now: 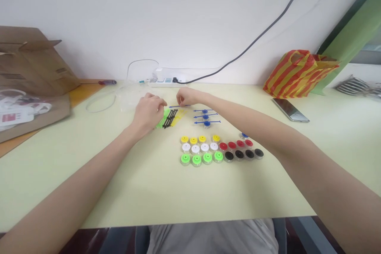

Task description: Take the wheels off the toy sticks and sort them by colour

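Observation:
My right hand (187, 96) is closed in a pinch over a thin blue plastic stick (175, 106) with a pointed end, low above the table or touching it. My left hand (150, 110) has its fingers curled together beside a row of green sticks (161, 121); its fingertips are partly hidden, and I cannot make out what they hold. Black sticks (170, 119) and yellow sticks (178, 117) lie alongside the green ones. Under my right forearm, three blue sticks (206, 117) rest across small round blue-topped pieces (206, 124).
Nearer me are rows of round pieces: yellow (193, 140), white (195, 149), green (196, 160), red (232, 145) and black (239, 154). A phone (291, 110) and striped bag (297, 73) sit right. Behind are a clear bag (131, 95) and power strip (166, 83); cardboard (32, 63) stands left.

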The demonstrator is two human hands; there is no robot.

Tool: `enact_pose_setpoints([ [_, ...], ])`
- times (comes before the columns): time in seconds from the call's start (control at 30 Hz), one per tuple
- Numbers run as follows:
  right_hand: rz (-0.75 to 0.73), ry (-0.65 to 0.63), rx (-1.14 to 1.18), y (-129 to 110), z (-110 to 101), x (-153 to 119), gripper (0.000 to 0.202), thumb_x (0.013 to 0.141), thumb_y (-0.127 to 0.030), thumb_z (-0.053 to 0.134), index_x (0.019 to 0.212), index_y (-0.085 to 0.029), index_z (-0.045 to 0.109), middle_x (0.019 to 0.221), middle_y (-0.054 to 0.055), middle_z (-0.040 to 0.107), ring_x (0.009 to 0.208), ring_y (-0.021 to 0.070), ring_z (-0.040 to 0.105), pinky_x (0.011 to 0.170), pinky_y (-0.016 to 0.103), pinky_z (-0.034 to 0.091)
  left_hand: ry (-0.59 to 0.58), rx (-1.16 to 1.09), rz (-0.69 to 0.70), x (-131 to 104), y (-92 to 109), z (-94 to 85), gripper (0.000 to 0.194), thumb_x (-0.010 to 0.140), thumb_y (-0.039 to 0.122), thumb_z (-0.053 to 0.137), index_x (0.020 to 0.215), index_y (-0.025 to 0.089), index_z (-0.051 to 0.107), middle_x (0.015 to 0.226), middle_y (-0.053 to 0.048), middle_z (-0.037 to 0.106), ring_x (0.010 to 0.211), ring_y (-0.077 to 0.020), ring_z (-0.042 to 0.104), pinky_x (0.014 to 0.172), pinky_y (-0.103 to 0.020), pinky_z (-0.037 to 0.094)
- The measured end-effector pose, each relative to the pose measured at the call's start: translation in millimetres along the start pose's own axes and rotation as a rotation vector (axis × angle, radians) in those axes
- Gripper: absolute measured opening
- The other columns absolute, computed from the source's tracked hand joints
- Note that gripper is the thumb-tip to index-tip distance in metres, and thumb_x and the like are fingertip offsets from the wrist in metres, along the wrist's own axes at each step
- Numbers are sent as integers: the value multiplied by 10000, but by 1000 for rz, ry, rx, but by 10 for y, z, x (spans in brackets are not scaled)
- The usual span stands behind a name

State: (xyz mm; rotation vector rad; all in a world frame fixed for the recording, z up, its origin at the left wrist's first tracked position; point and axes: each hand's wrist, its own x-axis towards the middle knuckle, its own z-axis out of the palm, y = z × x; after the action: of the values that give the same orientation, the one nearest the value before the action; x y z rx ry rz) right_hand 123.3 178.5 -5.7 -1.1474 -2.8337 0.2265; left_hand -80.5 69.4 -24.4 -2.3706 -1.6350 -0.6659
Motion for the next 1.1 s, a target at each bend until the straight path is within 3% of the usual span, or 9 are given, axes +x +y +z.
enact_pose_setpoints([
  [0.3,108,39,-20,-117,-54,-35,230,823,-116,775,1042,-92,836,1056,159,813,888,224,717,751,288,501,8,0,9,-5,-9,9,395,904,155,452,995,204,833,1043,-111,813,1135,-347,611,982,-509,500],
  [0.47,-197,19,180,-184,-175,-286,163,814,-62,722,930,-91,833,901,90,806,792,164,662,741,278,485,6,-10,12,-11,24,2,404,911,145,440,1010,176,830,1033,-130,804,1155,-358,613,991,-519,490],
  [0.57,-264,-48,198,-245,-211,-458,144,778,-50,724,847,-126,825,812,44,781,745,159,638,709,272,472,15,-24,14,-20,57,-14,397,908,129,441,1008,179,822,1034,-121,803,1160,-351,614,989,-504,486],
  [0.73,-244,-14,195,-463,-338,-871,115,811,-79,738,847,-149,823,867,47,783,765,160,641,723,276,468,13,-46,30,-38,115,-32,387,908,115,436,980,192,807,1010,-99,800,1138,-328,611,995,-474,481],
  [0.87,-207,-86,210,-607,-463,-1380,137,848,-80,714,831,-170,816,879,41,778,754,153,643,708,271,471,39,-94,86,-60,196,-38,391,910,93,415,955,164,797,1009,-103,802,1122,-317,616,1002,-476,489],
  [1.0,-159,-158,200,-575,-478,-1820,98,864,-111,737,835,-174,806,879,42,770,759,157,652,712,271,476,96,-140,150,-95,313,-53,364,907,99,433,907,177,789,969,-96,800,1089,-307,625,983,-475,502],
  [1.1,-131,-173,218,-506,-452,-2005,66,887,-133,742,889,-159,803,919,51,773,797,163,660,735,272,481,129,-174,217,-125,389,-58,349,915,119,445,897,181,788,944,-93,798,1060,-308,624,956,-483,515],
])
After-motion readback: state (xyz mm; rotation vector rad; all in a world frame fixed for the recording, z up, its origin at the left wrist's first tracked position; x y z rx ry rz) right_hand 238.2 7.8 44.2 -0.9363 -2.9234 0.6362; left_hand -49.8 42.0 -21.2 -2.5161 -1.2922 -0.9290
